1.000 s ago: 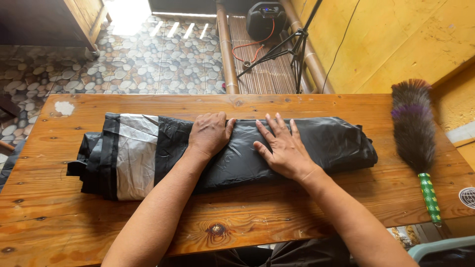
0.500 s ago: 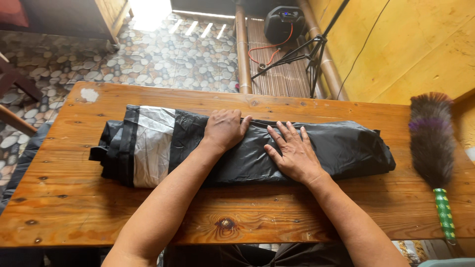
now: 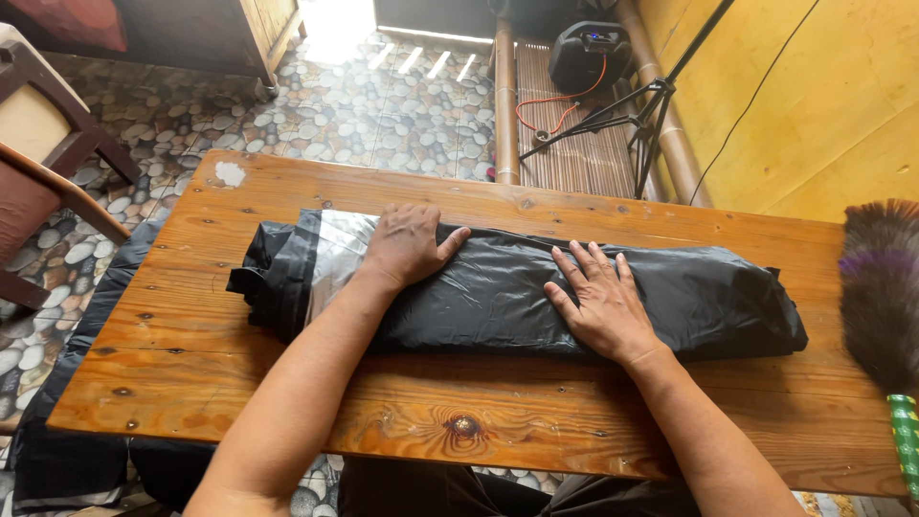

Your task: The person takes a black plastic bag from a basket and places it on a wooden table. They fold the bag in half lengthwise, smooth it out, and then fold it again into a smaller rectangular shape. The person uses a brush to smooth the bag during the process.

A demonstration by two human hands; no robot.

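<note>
Black folded plastic sheet (image 3: 498, 297) under flat left hand (image 3: 407, 244), right hand (image 3: 598, 306).

A feather duster (image 3: 881, 287) is lying at the wooden table's (image 3: 287, 383) right end; beyond the table, a tripod (image 3: 627, 110) and speaker (image 3: 589, 53) are standing.

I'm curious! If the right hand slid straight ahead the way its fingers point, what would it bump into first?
The right hand would cross the black folded sheet, then bare wooden table; nothing else seems in its way.
</note>
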